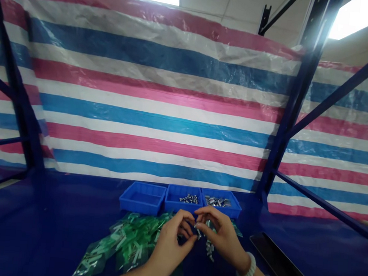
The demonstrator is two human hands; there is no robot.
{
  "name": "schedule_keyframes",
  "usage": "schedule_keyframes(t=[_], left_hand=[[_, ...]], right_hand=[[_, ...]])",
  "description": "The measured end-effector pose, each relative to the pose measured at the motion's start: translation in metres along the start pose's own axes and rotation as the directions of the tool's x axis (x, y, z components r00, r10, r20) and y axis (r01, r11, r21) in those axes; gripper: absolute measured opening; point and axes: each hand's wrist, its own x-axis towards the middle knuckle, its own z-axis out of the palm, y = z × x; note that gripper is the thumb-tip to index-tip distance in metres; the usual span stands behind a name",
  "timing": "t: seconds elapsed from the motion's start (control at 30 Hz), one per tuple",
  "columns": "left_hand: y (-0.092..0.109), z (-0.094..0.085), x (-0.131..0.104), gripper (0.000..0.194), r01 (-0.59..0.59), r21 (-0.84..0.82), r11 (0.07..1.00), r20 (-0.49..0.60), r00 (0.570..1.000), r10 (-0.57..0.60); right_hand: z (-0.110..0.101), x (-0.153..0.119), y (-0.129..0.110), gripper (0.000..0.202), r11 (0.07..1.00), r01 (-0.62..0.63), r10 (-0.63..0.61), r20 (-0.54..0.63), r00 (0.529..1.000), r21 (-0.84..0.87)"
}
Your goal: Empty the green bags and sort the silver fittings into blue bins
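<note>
My left hand and my right hand meet in front of the blue bins. Between their fingertips is a small shiny metal piece, too small to make out its kind. The right thumb and forefinger pinch it from above, while the left thumb and curled fingers close in at its lower side. Below the right palm lie several loose metal pieces, partly covered by that hand. Clear and green plastic bags with slim light-coloured parts inside are heaped beside and behind the left hand.
Three blue plastic bins stand in a row: a left bin, a middle bin with small metal parts, and a right bin with longer metal parts. A long black flat object lies at right. Blue rack posts frame the striped sheet.
</note>
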Motion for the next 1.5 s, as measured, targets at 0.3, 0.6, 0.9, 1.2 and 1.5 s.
schedule_keyframes(t=[0.3,0.6,0.9,1.2,1.5], left_hand=[[0.001,0.002,0.001,0.011,0.091,-0.159,0.983,0.011,0.996,-0.091],[0.000,-0.004,0.008,0.013,0.130,-0.133,0.983,0.030,0.991,-0.127],[-0.013,-0.021,0.090,0.020,-0.173,0.467,0.867,0.074,0.985,0.156],[-0.010,-0.022,0.037,0.044,-0.231,0.538,0.811,0.169,0.972,0.164],[-0.015,-0.020,0.016,0.040,-0.197,0.346,0.917,0.125,0.979,0.163]], right_hand=[[0.016,-0.009,0.000,0.021,0.995,-0.072,0.069,0.053,0.996,0.073],[0.015,-0.004,0.012,0.030,0.981,-0.133,0.136,-0.012,0.991,0.142],[-0.020,0.004,0.021,0.015,0.861,0.066,0.068,0.243,0.968,-0.505],[-0.004,-0.001,0.033,0.014,0.644,0.208,0.147,0.387,0.910,-0.736],[-0.012,0.002,0.016,0.016,0.920,0.144,-0.110,0.111,0.988,-0.366]])
